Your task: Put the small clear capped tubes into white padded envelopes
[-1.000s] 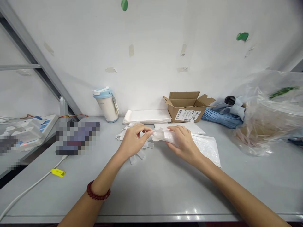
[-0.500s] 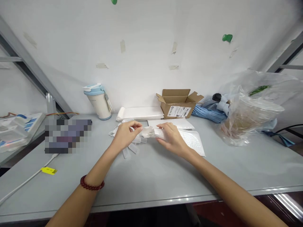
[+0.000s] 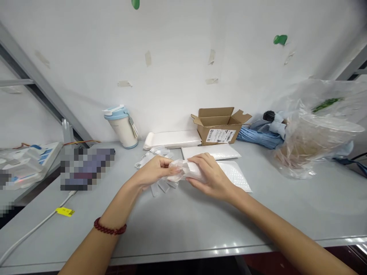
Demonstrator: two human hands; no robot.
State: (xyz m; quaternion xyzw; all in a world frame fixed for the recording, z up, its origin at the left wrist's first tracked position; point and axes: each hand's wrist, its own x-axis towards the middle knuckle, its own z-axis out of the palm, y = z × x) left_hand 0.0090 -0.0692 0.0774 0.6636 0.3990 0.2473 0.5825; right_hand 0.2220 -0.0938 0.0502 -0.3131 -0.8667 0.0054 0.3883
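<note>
Two hands meet near the middle of my view, with one crinkled white wrapper [image 3: 183,169] bridging the gap between them. It lies directly between the hands, its long axis running roughly from 9 to 3 o'clock, so neither has to reach for it. My left hand [image 3: 153,170] has its fingers nearly closed on the loose, crumpled end at 9 o'clock; my right hand [image 3: 212,176] is half curled over the firmer part at 3 o'clock, thumb below and fingers on top. I can't tell what, if anything, is inside. Close about the left hand, from 7 round to 11 o'clock, small translucent pieces [image 3: 163,186] are scattered on the grey counter [image 3: 183,233]. Past the right wrist, at 3 o'clock, a white bubble mailer [image 3: 236,177] pokes out, with another flat white packet [image 3: 223,152] at 2. Further off, I have a stack of white sleeves [image 3: 174,138] at 12, an open cardboard box [image 3: 219,133] at 1 and a lidded tumbler [image 3: 124,131] at 10. Blue cloth [image 3: 258,136] sits beyond the box at 2 o'clock, beside a clear plastic bag [image 3: 304,152]. A charging cable [image 3: 34,232] trails off towards 8.
</note>
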